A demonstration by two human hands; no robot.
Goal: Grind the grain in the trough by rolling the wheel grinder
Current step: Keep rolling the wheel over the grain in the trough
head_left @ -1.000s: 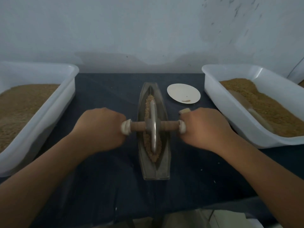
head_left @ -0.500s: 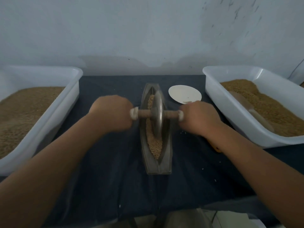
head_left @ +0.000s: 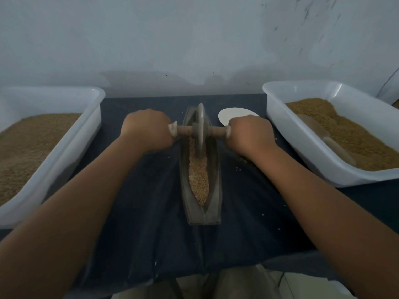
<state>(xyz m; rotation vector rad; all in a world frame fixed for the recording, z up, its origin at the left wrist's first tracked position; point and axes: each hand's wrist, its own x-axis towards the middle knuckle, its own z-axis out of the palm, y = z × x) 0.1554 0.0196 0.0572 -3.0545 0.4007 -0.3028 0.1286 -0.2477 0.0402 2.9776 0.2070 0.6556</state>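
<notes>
One surface (head_left: 140,212) carries two tubs, left tub (head_left: 86,134) and right tub (head_left: 302,147), at its side edges; bare room lies between. One trough (head_left: 213,190), centred, holds grain (head_left: 198,180). One wheel (head_left: 200,130) stands at its far end, left grip (head_left: 146,130) and right grip (head_left: 250,134) clamped round its axle (head_left: 185,130).

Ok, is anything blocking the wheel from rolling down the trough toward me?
Nothing visible does. Between the wheel grinder and the near end of the trough lies only the loose grain it must crush.
</notes>
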